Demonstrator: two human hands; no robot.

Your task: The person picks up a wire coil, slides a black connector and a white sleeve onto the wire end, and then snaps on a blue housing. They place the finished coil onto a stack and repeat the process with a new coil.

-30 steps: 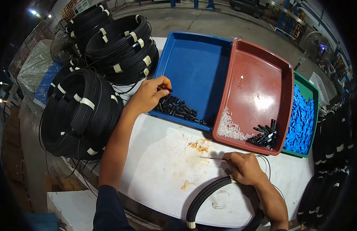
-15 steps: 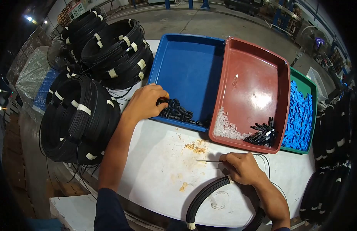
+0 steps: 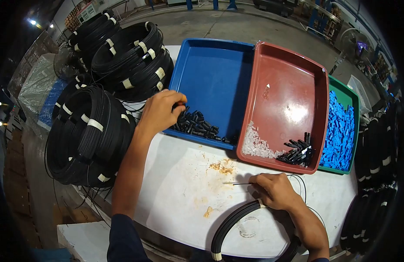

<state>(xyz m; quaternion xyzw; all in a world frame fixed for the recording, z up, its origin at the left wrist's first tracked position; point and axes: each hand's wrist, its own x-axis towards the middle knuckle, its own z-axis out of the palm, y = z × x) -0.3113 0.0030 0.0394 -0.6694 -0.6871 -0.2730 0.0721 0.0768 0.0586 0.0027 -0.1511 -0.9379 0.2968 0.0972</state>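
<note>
Above the near-left corner of the blue tray (image 3: 219, 50) is my left hand (image 3: 160, 111), its thumb and fingers pinched together. What sits in the pinch, if anything, is too small to make out. Just below and right of those fingertips lie small black plastic pieces (image 3: 201, 126). My right hand (image 3: 274, 191), low over the white table, grips a thin black cable (image 3: 242, 184) whose end points left out of the fingers. Under this hand is a coil of black cable (image 3: 232, 220) bound with pale tape.
A red-brown tray (image 3: 282, 61) holds clear plastic bits (image 3: 258, 146) and black connectors (image 3: 298, 150). Beside it, a green tray (image 3: 348, 89) contains blue pieces (image 3: 337, 135). Large cable coils (image 3: 90, 135) are stacked at left; more black coils (image 3: 378, 148) hang at right. Yellowish crumbs (image 3: 222, 167) mark the white table (image 3: 176, 183).
My left hand has lifted slightly up and left from the black pieces, and its fingers have drawn into a pinch. My right hand and the cable stay in place.
</note>
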